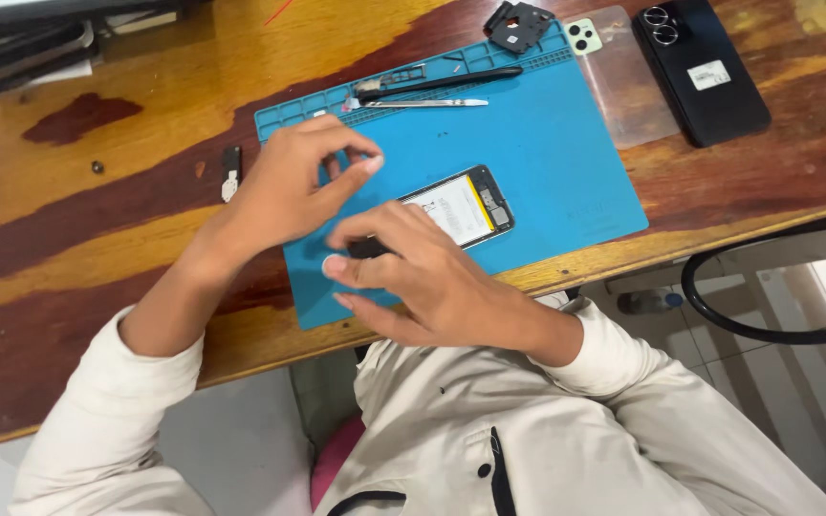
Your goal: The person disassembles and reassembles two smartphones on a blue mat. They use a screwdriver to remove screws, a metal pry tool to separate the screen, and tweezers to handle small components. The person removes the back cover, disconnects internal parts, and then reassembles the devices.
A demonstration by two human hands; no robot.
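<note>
The opened phone (461,208) lies face down on the blue mat (566,153), which keeps it off the tabletop (97,220). The right hand (423,277) pins its near end, grip pressing flat, while the left hand (293,182) hovers beside with fingertips pinched (on what, too small to tell).

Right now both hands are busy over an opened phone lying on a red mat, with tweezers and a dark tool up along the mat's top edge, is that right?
Not quite: the mat is blue, not red, as the head view shows. The rest holds: the left hand and right hand work over the opened phone, and the tweezers and dark tool lie along the mat's top edge.
</note>
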